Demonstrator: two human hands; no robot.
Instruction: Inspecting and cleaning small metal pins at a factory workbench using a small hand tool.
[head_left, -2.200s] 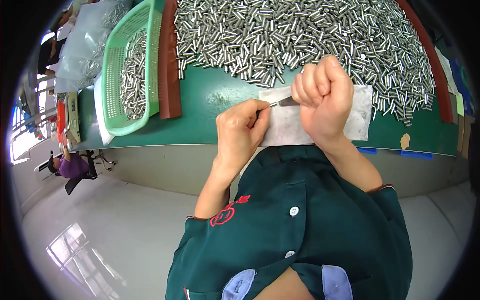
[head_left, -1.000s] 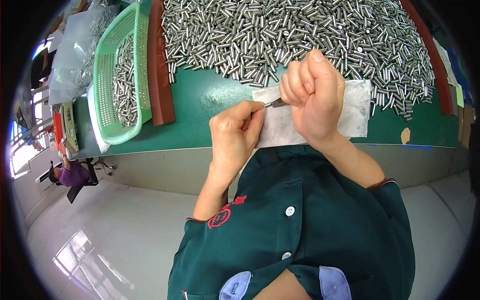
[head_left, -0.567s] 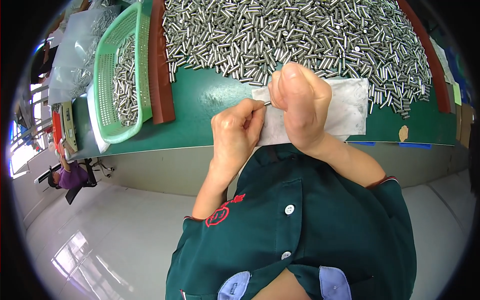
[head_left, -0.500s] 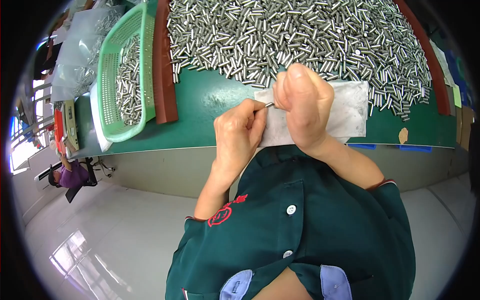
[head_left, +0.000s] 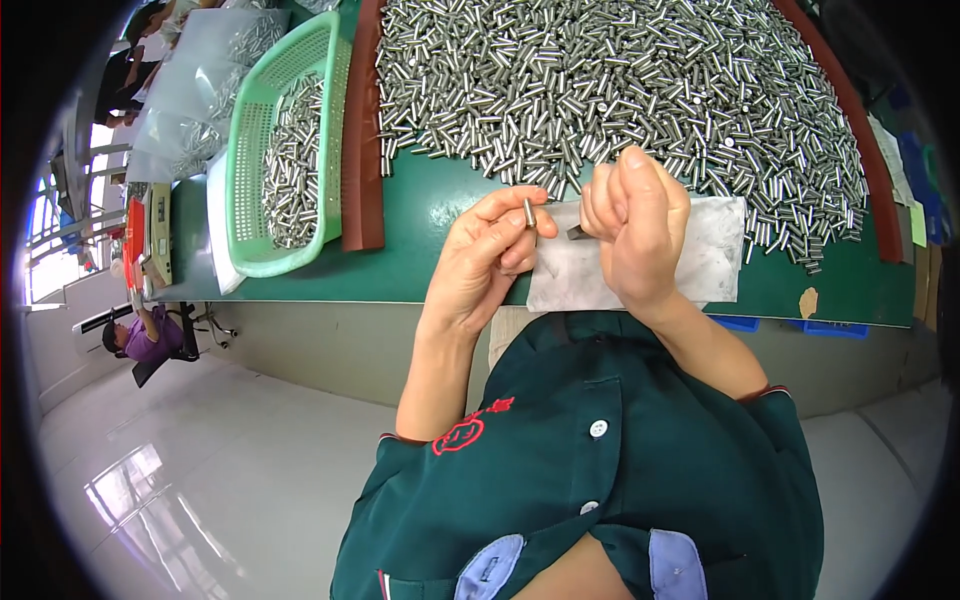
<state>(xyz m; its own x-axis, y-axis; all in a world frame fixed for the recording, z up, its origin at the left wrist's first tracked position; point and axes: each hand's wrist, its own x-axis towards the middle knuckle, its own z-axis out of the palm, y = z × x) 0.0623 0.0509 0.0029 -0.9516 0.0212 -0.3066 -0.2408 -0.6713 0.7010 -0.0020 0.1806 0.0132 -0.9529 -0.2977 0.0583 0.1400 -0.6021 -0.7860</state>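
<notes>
looks like the checking step: the left hand (head_left: pixel 485 262) pinches one small metal pin (head_left: pixel 529 212) upright, over the white cloth (head_left: pixel 700 262), while the right hand (head_left: pixel 634 232) is closed on a dark tool (head_left: pixel 578 232) just beside it. probably the tool tip needs lining up with the pin

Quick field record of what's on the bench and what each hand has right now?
left hand: pinches one small metal pin, upright
right hand: fist closed on a dark tool, tip toward the pin
under hands: grey cloth on green table
behind: big pile of pins
left side: green basket with more pins
</notes>
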